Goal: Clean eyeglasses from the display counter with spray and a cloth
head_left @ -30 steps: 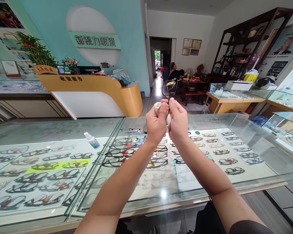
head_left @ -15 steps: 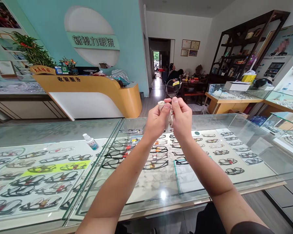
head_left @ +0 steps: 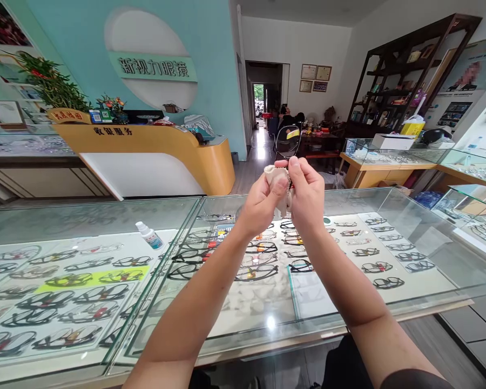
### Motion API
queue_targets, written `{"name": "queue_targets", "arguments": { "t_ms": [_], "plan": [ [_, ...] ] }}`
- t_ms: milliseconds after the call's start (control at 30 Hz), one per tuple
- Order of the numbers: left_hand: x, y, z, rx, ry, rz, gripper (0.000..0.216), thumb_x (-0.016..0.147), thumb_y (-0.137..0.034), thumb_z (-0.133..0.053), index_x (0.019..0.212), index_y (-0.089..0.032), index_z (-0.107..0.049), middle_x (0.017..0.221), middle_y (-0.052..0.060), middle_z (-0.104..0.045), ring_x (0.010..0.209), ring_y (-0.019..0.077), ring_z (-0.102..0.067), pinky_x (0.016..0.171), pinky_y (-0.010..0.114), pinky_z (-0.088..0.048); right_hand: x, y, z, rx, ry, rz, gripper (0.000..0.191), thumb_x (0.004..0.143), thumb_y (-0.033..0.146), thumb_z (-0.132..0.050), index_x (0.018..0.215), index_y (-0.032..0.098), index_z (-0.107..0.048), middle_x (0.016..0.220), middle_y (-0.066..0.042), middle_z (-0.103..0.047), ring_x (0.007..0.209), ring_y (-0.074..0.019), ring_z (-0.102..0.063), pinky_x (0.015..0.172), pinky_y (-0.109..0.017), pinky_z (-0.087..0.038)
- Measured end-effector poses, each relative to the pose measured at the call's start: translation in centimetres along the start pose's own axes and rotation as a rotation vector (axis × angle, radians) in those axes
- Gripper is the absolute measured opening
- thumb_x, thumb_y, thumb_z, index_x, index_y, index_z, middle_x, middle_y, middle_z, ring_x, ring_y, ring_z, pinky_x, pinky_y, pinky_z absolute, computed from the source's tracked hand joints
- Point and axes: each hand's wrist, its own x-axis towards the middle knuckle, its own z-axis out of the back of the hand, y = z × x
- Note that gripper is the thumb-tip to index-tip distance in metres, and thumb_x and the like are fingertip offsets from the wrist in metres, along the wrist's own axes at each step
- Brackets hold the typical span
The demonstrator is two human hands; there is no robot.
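Both my hands are raised together above the glass display case [head_left: 243, 319]. My left hand [head_left: 263, 208] is closed on a folded beige cloth [head_left: 276, 175], its thumb pressing on the front. Close against it, my right hand [head_left: 308, 194] pinches at the cloth's right side. A small dark and red bit shows between the hands; most of it is hidden by fingers and cloth, so I cannot make out what it is. Under the glass lie rows of eyeglasses [head_left: 263, 247]. To the left, a small white spray bottle [head_left: 149, 236] stands tilted in view on the glass top.
Across the aisle stands a yellow and white counter [head_left: 154, 140]. More glass cases [head_left: 392, 156] line the right side. A dark shelf [head_left: 400, 81] is behind them. A person [head_left: 285, 111] is at a dark table, near a rounded dark chair back.
My hands have moved slightly apart and up, and more of the beige cloth shows over the left fingers. The dark and red bit between them is more visible.
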Motion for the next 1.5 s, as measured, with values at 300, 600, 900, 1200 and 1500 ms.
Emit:
{"name": "queue_targets", "arguments": {
  "t_ms": [300, 600, 900, 1200, 1500],
  "plan": [
    [0.3, 0.0, -0.2, -0.068, -0.117, -0.014, 0.053, 0.083, -0.067, -0.09, 0.106, -0.022, -0.075, 0.083, 0.001, -0.072, 0.076, 0.0141, -0.069, 0.068, 0.025, -0.056, -0.6, 0.2, -0.4, -0.054, 0.032, 0.083, 0.037, 0.1, 0.062, -0.072, 0.091, 0.029, -0.087, 0.091, -0.002, -0.063, 0.09, -0.0174, -0.059, 0.092, -0.033, -0.054],
    [0.5, -1.1, 2.1, -0.101, 0.127, 0.136, 0.047, 0.089, -0.061, -0.087, 0.107, -0.018, -0.077, 0.088, 0.007, -0.074, 0.081, 0.0214, -0.074, 0.071, 0.033, -0.061, 0.4, -0.1, 0.2, -0.005, 0.017, 0.028, 0.038, 0.095, 0.065, -0.077, 0.089, 0.029, -0.088, 0.084, -0.001, -0.057, 0.084, -0.0163, -0.057, 0.084, -0.032, -0.052],
    [0.3, -2.3, 2.5, -0.043, 0.239, 0.136, 0.038, 0.084, -0.042, -0.096, 0.1, -0.016, -0.072, 0.089, 0.002, -0.074, 0.074, 0.0123, -0.069, 0.069, 0.023, -0.055, 1.2, -0.5, 0.7, -0.001, 0.051, -0.05, 0.045, 0.092, 0.07, -0.078, 0.093, 0.026, -0.088, 0.086, -0.002, -0.058, 0.082, -0.0157, -0.058, 0.077, -0.032, -0.053],
    [0.6, -0.5, 0.5, -0.003, -0.1, -0.029, 0.055, 0.087, -0.07, -0.084, 0.106, -0.019, -0.078, 0.075, 0.0, -0.071, 0.068, 0.0123, -0.066, 0.062, 0.024, -0.053, 0.3, -1.0, 0.2, -0.06, 0.122, 0.06, 0.041, 0.103, 0.063, -0.068, 0.099, 0.026, -0.086, 0.096, -0.004, -0.065, 0.096, -0.018, -0.064, 0.095, -0.035, -0.056],
    [0.4, -1.3, 0.7, 0.111, -0.086, 0.018, 0.056, 0.097, -0.072, -0.072, 0.102, -0.017, -0.078, 0.086, 0.005, -0.078, 0.084, 0.0181, -0.074, 0.078, 0.029, -0.061, 1.8, -0.5, 1.6, 0.006, 0.021, -0.057, 0.047, 0.098, 0.071, -0.07, 0.105, 0.026, -0.082, 0.105, -0.006, -0.074, 0.095, -0.0175, -0.069, 0.081, -0.03, -0.059]
  ]
}}
